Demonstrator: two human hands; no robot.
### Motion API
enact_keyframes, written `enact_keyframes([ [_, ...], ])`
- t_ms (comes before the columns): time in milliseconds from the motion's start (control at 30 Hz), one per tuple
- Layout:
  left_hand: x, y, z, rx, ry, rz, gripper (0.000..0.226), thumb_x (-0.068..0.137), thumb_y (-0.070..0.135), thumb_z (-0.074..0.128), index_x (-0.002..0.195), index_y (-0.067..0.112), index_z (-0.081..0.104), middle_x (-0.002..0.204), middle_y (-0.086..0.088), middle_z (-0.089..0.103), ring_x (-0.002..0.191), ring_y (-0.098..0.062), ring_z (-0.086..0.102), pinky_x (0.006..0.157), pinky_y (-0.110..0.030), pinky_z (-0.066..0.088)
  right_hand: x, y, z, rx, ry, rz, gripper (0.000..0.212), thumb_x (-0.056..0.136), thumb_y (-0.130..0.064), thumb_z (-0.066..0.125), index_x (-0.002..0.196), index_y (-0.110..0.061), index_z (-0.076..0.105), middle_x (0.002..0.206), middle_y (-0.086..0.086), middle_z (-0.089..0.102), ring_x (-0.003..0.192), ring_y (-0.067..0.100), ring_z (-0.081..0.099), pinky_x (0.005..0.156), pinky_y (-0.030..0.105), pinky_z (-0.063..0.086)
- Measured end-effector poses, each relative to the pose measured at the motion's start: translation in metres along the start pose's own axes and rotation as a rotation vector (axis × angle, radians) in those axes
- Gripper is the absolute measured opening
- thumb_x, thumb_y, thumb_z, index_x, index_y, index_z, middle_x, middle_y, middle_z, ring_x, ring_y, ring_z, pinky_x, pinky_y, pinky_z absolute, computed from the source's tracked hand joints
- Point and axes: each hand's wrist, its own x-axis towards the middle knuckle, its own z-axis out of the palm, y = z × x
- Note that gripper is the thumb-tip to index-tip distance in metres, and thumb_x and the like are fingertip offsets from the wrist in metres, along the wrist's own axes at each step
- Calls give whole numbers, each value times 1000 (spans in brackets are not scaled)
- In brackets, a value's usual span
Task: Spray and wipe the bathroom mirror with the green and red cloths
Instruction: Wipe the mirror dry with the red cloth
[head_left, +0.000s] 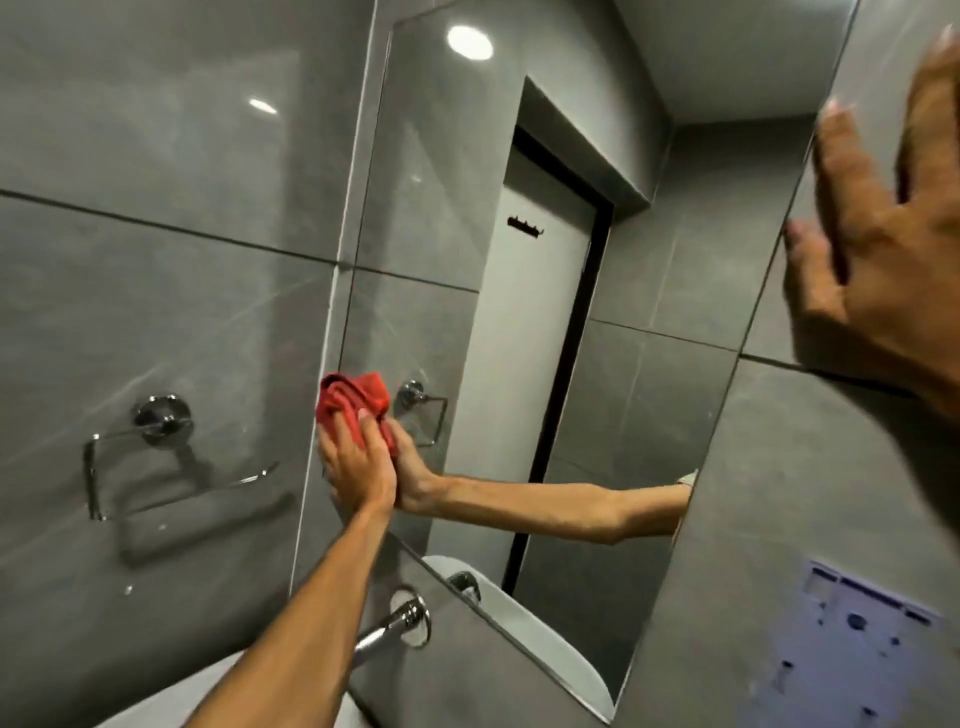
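Observation:
The bathroom mirror (649, 260) hangs on the grey tiled wall and fills the middle of the view. My left hand (358, 467) presses a bunched red cloth (348, 400) flat against the glass close to the mirror's left edge, at mid height. Its reflection meets it in the glass. My right hand (883, 249) rests spread and flat on the wall tile just beside the mirror's right edge, holding nothing. No green cloth or spray bottle is in view.
A chrome towel ring (156, 447) is fixed to the left wall. A chrome tap (400, 623) juts out below the mirror over a white basin (156, 712). A pale sticker (852, 639) is on the right-hand tile. The glass reflects a white door with hooks.

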Motion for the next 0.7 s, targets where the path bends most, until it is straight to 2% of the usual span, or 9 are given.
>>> enact_keyframes([
  [200,-95,-2,0,-96,21,-295,62,102,51,43,157,23,34,168,-19,20,149,-42,31,123,-51,26,-1,-8,-51,49,32,-22,77,107,-60,23,176,-32,6,182,22,8,169,39,13,127,77,25],
  [400,-287,50,7,-239,-53,-299,62,99,34,59,152,9,42,167,-26,16,152,-47,24,124,-51,23,9,-9,-102,125,-233,-45,74,109,-50,31,174,-16,22,180,33,9,169,48,8,135,70,8],
  [433,-318,58,8,-270,-44,-226,61,97,37,59,151,12,44,168,-21,16,150,-50,27,123,-53,24,9,-12,-108,141,-270,-34,75,108,-50,33,174,-16,23,180,33,7,170,47,7,136,67,7],
  [500,-356,72,2,-255,-53,-36,55,96,42,60,145,50,36,167,18,5,148,-50,29,122,-55,25,11,-16,-122,184,-346,-23,78,105,-51,36,173,-15,26,180,33,7,170,45,7,137,63,7],
  [533,-362,84,-1,-289,-64,-9,70,95,30,66,139,67,26,163,33,1,148,-49,31,121,-55,27,10,-16,-130,210,-377,-18,80,103,-52,36,173,-14,28,180,33,9,170,45,8,138,62,7],
  [567,-362,90,-2,-323,-88,-35,87,92,11,70,136,69,23,166,29,6,147,-48,33,119,-55,30,8,-17,-135,249,-406,-19,80,102,-52,37,172,-13,30,180,32,11,170,44,10,139,59,7],
  [633,-351,105,-5,-381,-121,-119,83,87,-13,66,140,44,38,166,-11,29,140,-52,43,113,-56,40,4,-16,-143,344,-446,-12,75,106,-48,43,171,-11,33,180,29,15,170,41,14,139,54,9],
  [667,-344,113,-7,-437,-148,-112,79,86,-17,63,144,32,41,159,-18,37,136,-51,48,108,-56,45,2,-15,-147,422,-462,19,72,108,-45,49,170,-11,35,181,26,17,171,38,15,139,50,10],
  [700,-333,133,-8,-510,-162,-68,78,86,-15,63,145,32,41,155,-17,44,134,-48,52,106,-54,48,5,-11,-152,520,-459,74,70,108,-41,54,170,-12,37,181,23,21,171,35,17,139,47,13],
])
